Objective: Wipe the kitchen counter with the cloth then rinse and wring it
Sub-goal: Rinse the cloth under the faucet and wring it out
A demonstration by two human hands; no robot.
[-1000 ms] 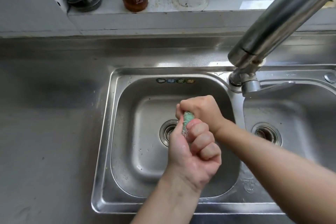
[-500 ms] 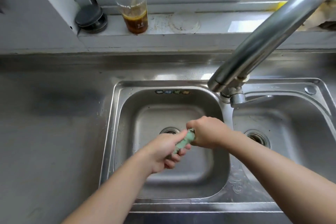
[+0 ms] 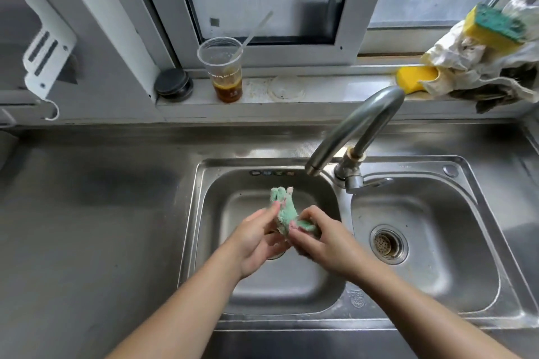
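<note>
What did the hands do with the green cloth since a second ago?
Both fists were twisting the cloth tight. Now the left hand and right hand have loosened, gripping it only with the fingers, and the cloth has sprung open, one end sticking up. It stayed over the left basin. No water shows at the faucet.

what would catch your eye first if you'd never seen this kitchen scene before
Two bare hands, the left hand and right hand, hold a crumpled green cloth over the left basin of a steel double sink. The curved faucet points down at that basin, with no water visible. On the window ledge behind stand a plastic cup of brown liquid with a straw and, far right, yellow-green sponges on rumpled rags.
</note>
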